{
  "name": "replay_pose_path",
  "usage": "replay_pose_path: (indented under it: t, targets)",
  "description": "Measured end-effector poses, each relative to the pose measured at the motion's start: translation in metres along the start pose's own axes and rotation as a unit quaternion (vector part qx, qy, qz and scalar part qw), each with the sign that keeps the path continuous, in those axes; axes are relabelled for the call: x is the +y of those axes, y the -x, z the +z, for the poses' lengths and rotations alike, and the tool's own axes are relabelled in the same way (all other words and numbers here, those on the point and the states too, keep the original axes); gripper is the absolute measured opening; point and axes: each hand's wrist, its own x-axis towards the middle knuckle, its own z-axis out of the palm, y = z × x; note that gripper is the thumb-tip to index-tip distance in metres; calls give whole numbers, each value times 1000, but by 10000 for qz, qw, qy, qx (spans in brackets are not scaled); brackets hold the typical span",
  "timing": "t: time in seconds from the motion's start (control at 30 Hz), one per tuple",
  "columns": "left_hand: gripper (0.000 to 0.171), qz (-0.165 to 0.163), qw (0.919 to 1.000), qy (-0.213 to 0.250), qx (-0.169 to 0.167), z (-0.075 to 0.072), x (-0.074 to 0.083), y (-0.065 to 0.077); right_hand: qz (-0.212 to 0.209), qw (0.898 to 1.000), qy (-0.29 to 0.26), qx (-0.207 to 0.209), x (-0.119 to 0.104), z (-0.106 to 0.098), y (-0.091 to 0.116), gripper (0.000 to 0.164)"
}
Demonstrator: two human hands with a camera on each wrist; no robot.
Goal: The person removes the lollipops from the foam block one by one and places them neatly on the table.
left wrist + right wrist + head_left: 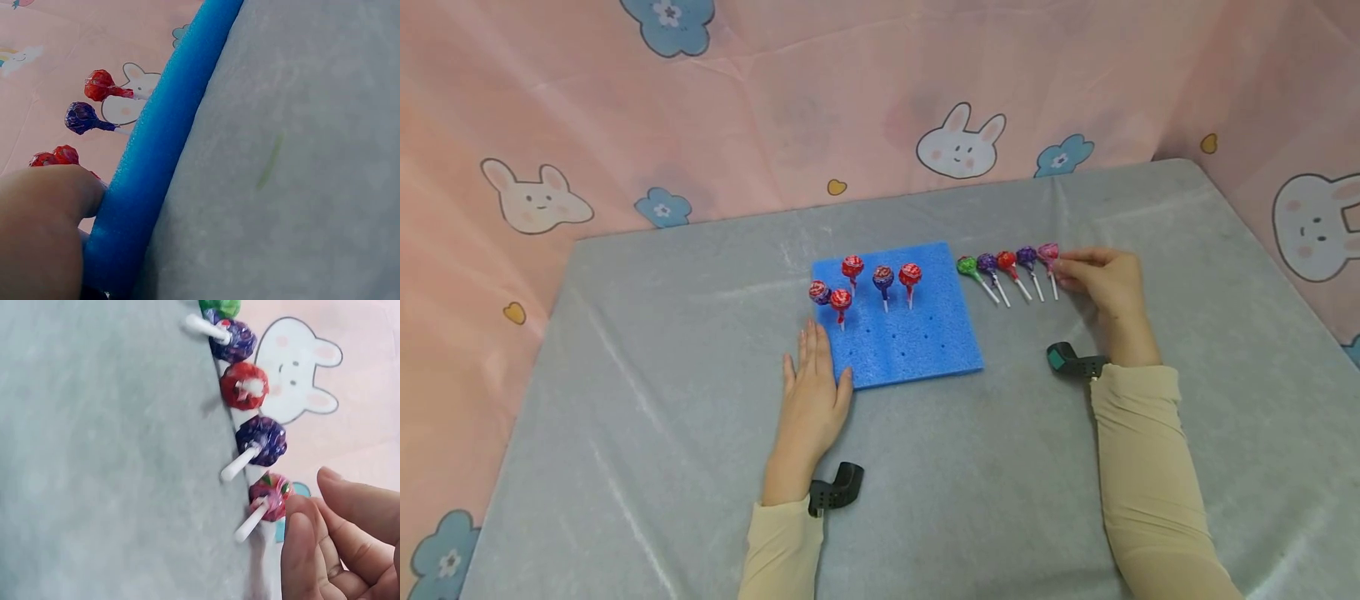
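Observation:
A blue foam board (917, 333) with small holes lies on the table. Several red and purple wrapped lollipops (883, 279) stand in it. Along the board's left edge rests my left hand (812, 404), fingers straight, thumb near the front corner; the left wrist view shows the thumb (56, 200) against the board. To the board's right is a row of lollipops: a green one (967, 266), a purple one (987, 263), a red one (1007, 261), another purple one (1027, 257) and a pink one (1048, 252). My right hand (1108, 283) pinches the pink lollipop's head at its right side.
A grey cloth covers the table (685, 375). Behind it hangs a pink curtain (820, 100) printed with rabbits and flowers. Each wrist carries a black camera, the left one (838, 487) and the right one (1075, 362).

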Motion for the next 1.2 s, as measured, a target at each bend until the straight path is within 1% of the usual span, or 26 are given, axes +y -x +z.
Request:
replay_pose_path:
  t: [0.07,0.2,0.3,0.33,0.43,0.5,0.57,0.67,0.7,0.8,0.83,0.93,1.0,1.07,1.17,1.2]
  targets:
    - [66,-10,10000,-17,-4,-1,0,0,-81,9999,49,-57,-4,2,2,6]
    - [66,-20,10000,-39,-3,-2,0,0,-306,9992,-3,-247,-15,8,8,19]
    - [66,-10,10000,-30,10,-3,1,0,-549,9971,-185,-490,-23,17,14,21]
    - [66,-8,10000,-20,15,-4,1,0,-666,9959,-204,-576,-25,20,16,19]
    - [66,6,10000,-14,33,-4,0,-1,-897,9902,-585,-892,-31,32,21,12]
    - [66,13,10000,-8,36,-5,0,-1,-1054,9842,-821,-1165,-34,39,24,14]
    - [66,22,10000,-7,43,-5,-1,-2,-1151,9805,-844,-1352,-37,46,28,17]
    - [66,19,10000,1,71,-6,-1,-2,-1284,9745,-766,-1676,-42,57,33,26]
    - [66,17,10000,-2,81,-6,-1,-2,-1341,9742,-635,-1702,-44,61,35,27]
    - [66,7,10000,-10,46,-5,0,-3,-1417,9684,-621,-1955,-46,69,38,31]
    - [66,8,10000,-8,27,-5,1,-3,-1413,9679,-595,-1994,-47,72,39,31]
    - [66,13,10000,15,-12,-4,2,-4,-1416,9677,-278,-2068,-48,81,43,34]
    - [66,13,10000,26,0,-3,3,-3,-1402,9673,-26,-2114,-49,87,45,35]
    - [66,6,10000,41,11,-2,2,-3,-1386,9659,103,-2186,-50,95,46,36]
    - [66,4,10000,54,25,-2,2,-1,-1357,9634,57,-2311,-52,105,49,35]
    - [66,1,10000,63,20,-2,2,0,-1335,9624,-39,-2366,-52,108,50,34]
